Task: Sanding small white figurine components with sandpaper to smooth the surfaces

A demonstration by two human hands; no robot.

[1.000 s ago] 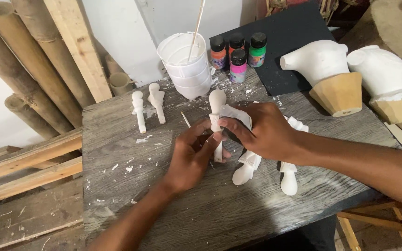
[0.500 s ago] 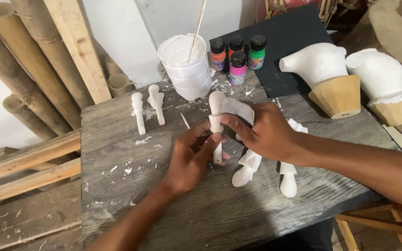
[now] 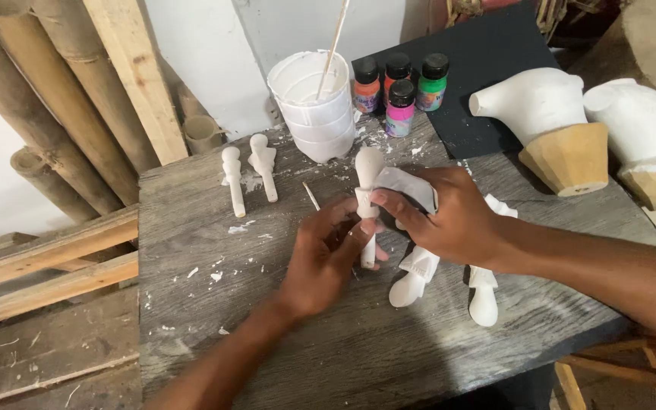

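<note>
Both hands work on one white turned figurine, held upright just in front of the white plastic bucket. The left hand has its fingers clenched around the lower stem of the figurine. The right hand pinches a pale cloth or sanding sheet against the figurine's neck, fingers closed on both at once.

To do this rubbing well, I judge the left hand should hold the stem firm and turn it a little at a time, while the right hand presses lightly, since the narrow neck looks easy to snap. Keeping the piece low over the table would soften any slip.

Behind the bucket's right side stand four small paint bottles with black caps: orange, red, green, and a pink one in front, each with a label band too small to make out. A thin wooden stick leans in the bucket. Left of the bucket lie two more white figurines; in front of it, by the right hand, two others lie flat. Right of the bucket sit two white busts on wooden bases.
</note>
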